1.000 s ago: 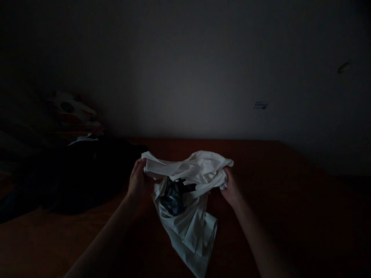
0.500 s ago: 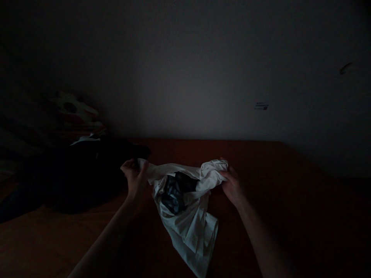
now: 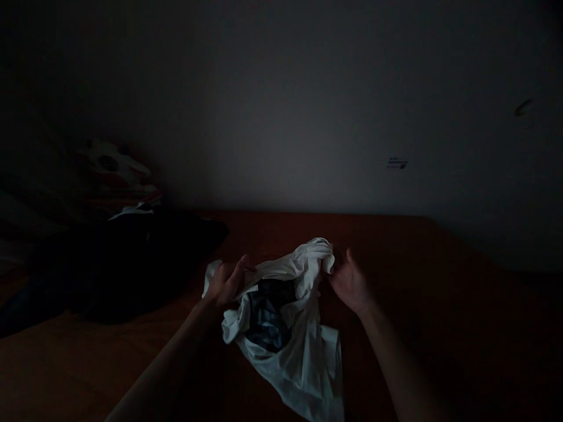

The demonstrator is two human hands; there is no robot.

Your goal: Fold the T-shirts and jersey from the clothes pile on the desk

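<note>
A crumpled white shirt (image 3: 303, 363) with a dark blue-black patch, perhaps a print, (image 3: 269, 322) hangs and lies in front of me over the bed-like surface. My left hand (image 3: 226, 281) is closed around its upper left part, and a bit of cloth sticks out beyond the knuckles. At the bunched upper right end, my right hand (image 3: 349, 284) touches the fabric with its fingertips. Its thumb stands up, apart from the fingers, and part of the fingers is hidden behind the cloth.
A heap of black clothing (image 3: 118, 269) lies to the left on the orange-brown surface (image 3: 48, 369). Behind it sits a white and dark plush-like object (image 3: 114, 164). A grey wall (image 3: 272, 117) with a small label (image 3: 396, 163) closes off the back. The light is very dim.
My left hand has moved right and slightly down, bringing the shirt's upper edge closer together. My right hand has loosened, its thumb now lifted off the bunched cloth. The shirt's lower end has swung right.
</note>
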